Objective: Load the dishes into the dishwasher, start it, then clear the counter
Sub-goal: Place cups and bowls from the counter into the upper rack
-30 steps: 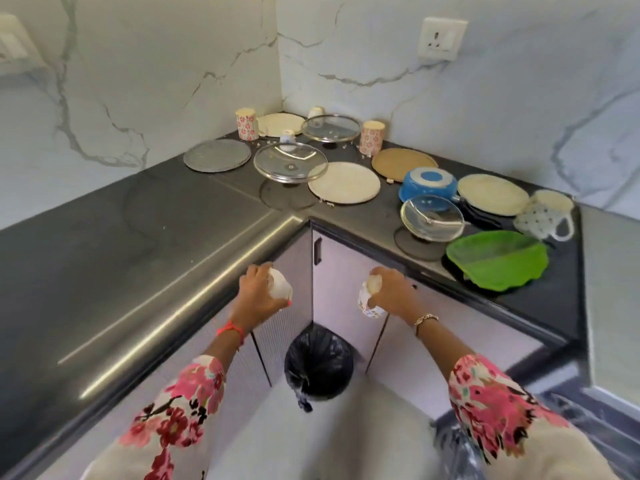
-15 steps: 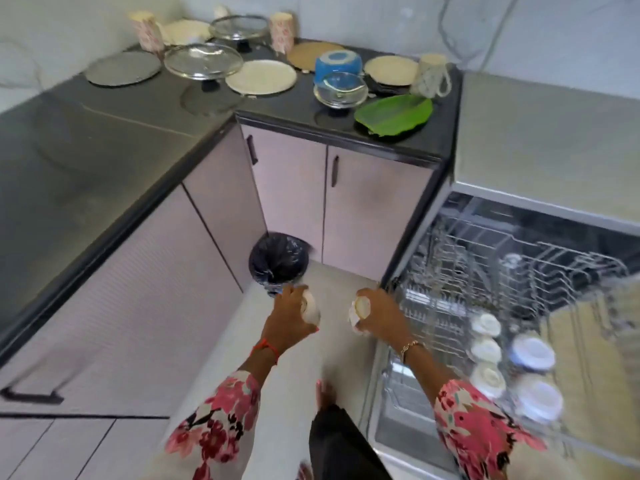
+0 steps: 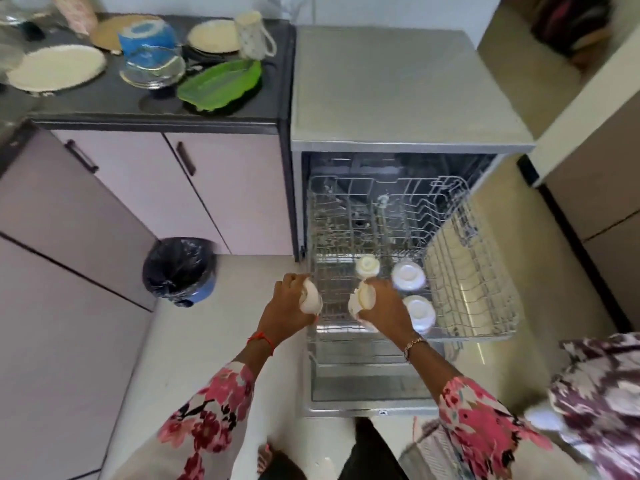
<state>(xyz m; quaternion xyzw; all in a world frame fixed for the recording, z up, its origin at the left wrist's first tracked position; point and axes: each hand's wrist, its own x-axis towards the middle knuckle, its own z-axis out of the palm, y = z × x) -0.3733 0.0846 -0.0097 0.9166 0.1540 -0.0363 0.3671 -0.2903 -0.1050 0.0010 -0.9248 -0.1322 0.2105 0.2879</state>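
Head view: the person stands at the open dishwasher (image 3: 398, 88) with its upper rack (image 3: 346, 220) pulled out over the dropped door (image 3: 374, 386). The left hand (image 3: 287, 310) has its fingers curled round a small pale cup, the left cup (image 3: 310, 301), at the rack's left edge and partly over the floor. The right hand (image 3: 386, 308) grips the right cup (image 3: 362, 299) the same way, over the rack's front rows and just beside the loaded cups (image 3: 408, 274). Both held cups look tipped sideways; I can't tell exactly where the mouths point because of blur.

Three loaded cups sit base-up, it seems, in a tight cluster, probably so water drains off. One cup per hand likely saves a trip. The right cup looks headed for the free spot next to the cluster, and the left cup will likely follow.

Judgement: loading is at an early stage. The counter (image 3: 104, 102) is well apart to the left, with a green leaf plate (image 3: 221, 84), a blue bowl (image 3: 149, 38), a glass bowl (image 3: 152, 69), a mug (image 3: 252, 34) and pale plates (image 3: 57, 67) waiting on it. A lined bin (image 3: 180, 268) stands on the floor by the cabinets. A patterned cloth shows at the right edge, unclear what it is.

The next move calls for turning each cup mouth-down between the tines. The risk is knocking a neighbouring cup.
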